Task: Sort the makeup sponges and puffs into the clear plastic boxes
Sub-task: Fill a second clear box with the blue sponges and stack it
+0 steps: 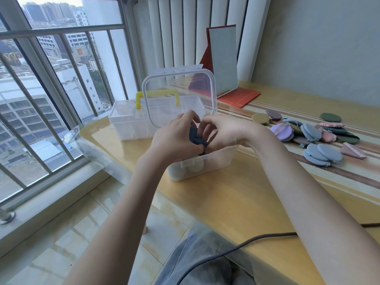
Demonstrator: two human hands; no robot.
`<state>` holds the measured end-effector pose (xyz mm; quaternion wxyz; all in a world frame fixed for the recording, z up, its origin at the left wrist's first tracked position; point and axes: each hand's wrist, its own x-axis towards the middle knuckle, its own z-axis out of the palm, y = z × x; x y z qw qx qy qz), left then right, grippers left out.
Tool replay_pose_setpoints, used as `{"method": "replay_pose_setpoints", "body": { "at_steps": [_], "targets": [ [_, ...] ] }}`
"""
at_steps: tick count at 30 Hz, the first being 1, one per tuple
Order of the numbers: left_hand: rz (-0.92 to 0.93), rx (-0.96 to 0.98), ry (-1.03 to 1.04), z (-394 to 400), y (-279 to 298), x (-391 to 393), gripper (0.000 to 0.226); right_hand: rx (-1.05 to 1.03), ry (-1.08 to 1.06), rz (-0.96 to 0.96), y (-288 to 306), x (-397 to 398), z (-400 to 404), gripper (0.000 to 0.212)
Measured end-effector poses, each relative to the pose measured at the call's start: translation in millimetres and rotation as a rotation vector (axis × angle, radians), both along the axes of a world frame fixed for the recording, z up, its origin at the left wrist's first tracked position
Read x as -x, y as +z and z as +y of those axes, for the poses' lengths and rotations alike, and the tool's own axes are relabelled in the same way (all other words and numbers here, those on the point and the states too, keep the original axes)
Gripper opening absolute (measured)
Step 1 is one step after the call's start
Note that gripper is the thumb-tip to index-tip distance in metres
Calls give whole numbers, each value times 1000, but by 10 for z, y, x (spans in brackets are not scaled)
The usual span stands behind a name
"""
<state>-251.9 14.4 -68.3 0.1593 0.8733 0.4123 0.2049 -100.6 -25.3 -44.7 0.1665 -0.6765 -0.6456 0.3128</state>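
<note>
Nearest the camera, a dark cable (236,246) crosses the front edge of the desk (236,202), above a lap in grey fabric (195,262). Both forearms reach forward from there to the open clear box (216,163), taken here as the landmark.

Directly above that box, the left hand (174,138) and the right hand (222,132) meet around a dark puff (196,137). The fingers of both hands are curled and clamped on it, the left pinching its near edge, the right holding its far side. Two hands on one small soft piece suggests it is being squeezed or folded to fit down into the box; that is a judgement only. Pale round sponges (195,167) show dimly through the box's front wall. Its lid (178,95) stands upright behind the hands, leaving the mouth free for dropping things in.

Behind the box to the left sits a second clear box (127,124) with a yellow handle (141,99); its contents cannot be made out. To the box's right, well apart, lies the heap of unsorted puffs (314,136), within easy reach of the right hand. Farther behind the box, a red-backed mirror (223,60) stands against the wall.

The hands hide most of the dark puff, so its shape is unclear.
</note>
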Motion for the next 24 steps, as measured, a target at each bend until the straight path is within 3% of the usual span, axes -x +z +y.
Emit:
{"method": "replay_pose_setpoints", "body": {
  "at_steps": [3, 8, 16, 18, 21, 24],
  "targets": [
    [8, -15, 1, 5, -17, -15, 61, 70, 23, 230, 149, -87, -87, 37],
    [-34, 15, 14, 16, -26, -1, 65, -17, 5, 196, 45, 78, -32, 40],
    [-69, 24, 34, 32, -39, 10, 61, -150, -128, 466, -2, 70, -1, 9],
    [-74, 39, 42, 45, -42, 19, 54, -209, -227, 514, 39, 64, -5, 10],
    [-41, 44, 40, 49, -43, 9, 37, -236, -267, 437, 161, -48, -63, 22],
    [5, 37, 7, 48, -52, -11, 19, -106, -154, 286, 242, -141, -139, 27]
  ]
}}
